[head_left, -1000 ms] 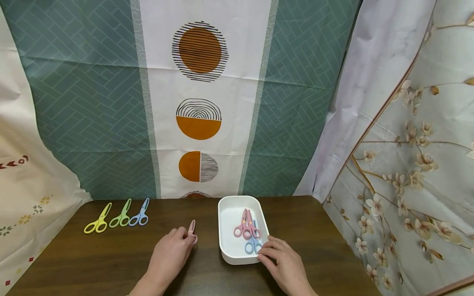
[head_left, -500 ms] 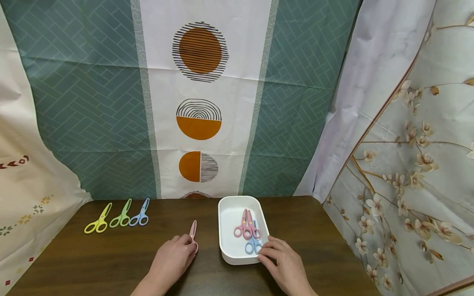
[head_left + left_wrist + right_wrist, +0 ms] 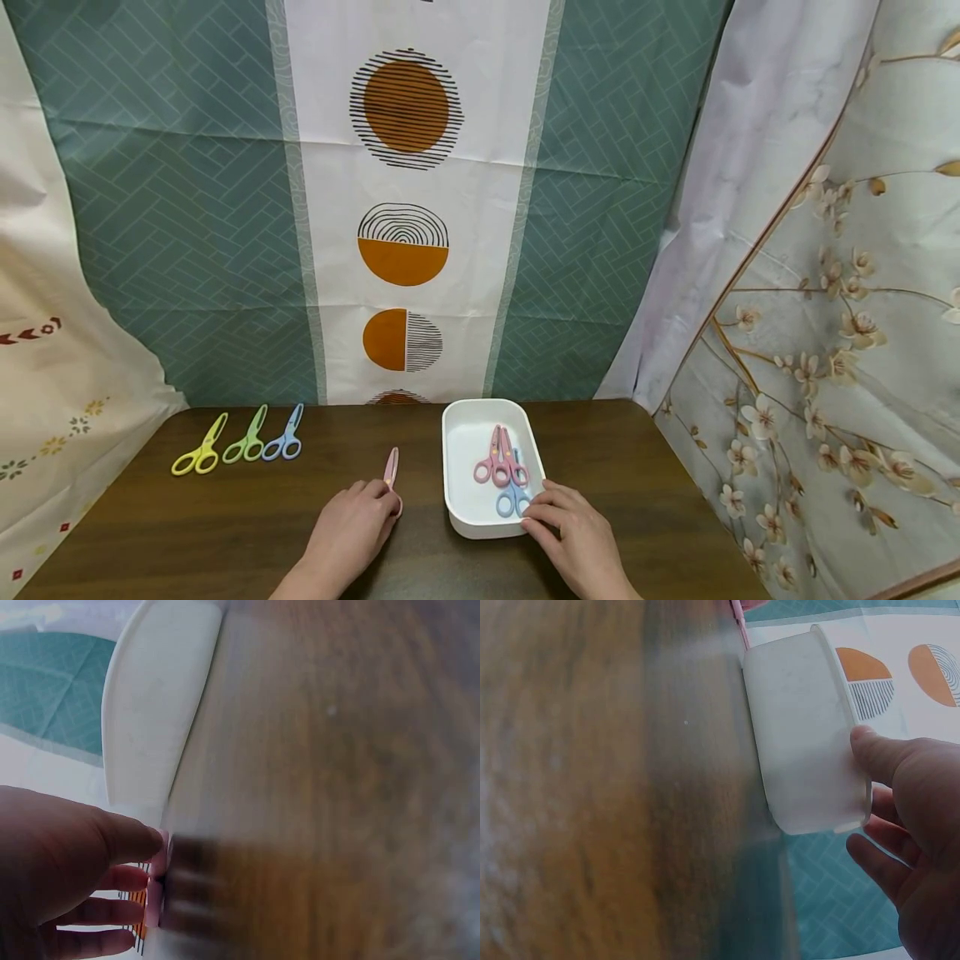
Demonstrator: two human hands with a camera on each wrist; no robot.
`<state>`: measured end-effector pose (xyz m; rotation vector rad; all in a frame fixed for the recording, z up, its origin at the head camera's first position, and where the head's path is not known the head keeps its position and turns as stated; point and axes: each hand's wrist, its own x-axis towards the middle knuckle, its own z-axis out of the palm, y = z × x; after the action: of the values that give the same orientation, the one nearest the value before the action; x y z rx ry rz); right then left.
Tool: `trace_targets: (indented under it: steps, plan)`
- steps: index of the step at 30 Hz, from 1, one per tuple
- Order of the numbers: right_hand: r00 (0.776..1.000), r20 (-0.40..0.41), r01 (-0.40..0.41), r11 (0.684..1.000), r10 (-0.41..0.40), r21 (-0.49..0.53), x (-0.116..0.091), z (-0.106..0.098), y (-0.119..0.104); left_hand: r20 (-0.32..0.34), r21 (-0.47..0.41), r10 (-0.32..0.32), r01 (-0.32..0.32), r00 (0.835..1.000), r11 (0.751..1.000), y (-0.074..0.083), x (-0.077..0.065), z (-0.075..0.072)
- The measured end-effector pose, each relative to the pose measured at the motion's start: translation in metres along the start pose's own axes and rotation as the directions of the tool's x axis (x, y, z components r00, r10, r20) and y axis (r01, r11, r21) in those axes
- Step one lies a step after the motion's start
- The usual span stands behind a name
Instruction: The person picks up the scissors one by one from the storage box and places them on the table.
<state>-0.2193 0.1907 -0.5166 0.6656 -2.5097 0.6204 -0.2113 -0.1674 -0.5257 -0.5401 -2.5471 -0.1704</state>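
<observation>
Head view, left hand (image 3: 352, 527) on pink scissors (image 3: 392, 468)

Two bare hands: left hand (image 3: 347, 530), right hand (image 3: 579, 537). No sleeves, gloves, rings or watch visible; forearms bare to frame edge.

The left hand (image 3: 347, 533) hides the pink scissors' (image 3: 392, 467) handles.

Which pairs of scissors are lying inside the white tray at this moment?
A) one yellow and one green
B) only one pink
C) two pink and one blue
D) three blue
C: the head view shows two pink scissors and one blue pair lying in the white tray.
</observation>
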Motion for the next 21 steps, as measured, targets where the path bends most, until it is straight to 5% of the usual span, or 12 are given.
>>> trace_targets:
  steps: [15,21]
  plan:
    - [1.000,0.010,-0.013,1.000,0.012,0.005,0.000,0.000,0.000,0.157,0.035,-0.027,0.022,0.987,0.999,0.013,-0.011,-0.015]
    - [1.000,0.008,-0.011,1.000,0.011,0.001,0.000,0.000,-0.001,0.161,0.037,-0.007,0.001,0.987,0.999,0.011,-0.020,-0.015]
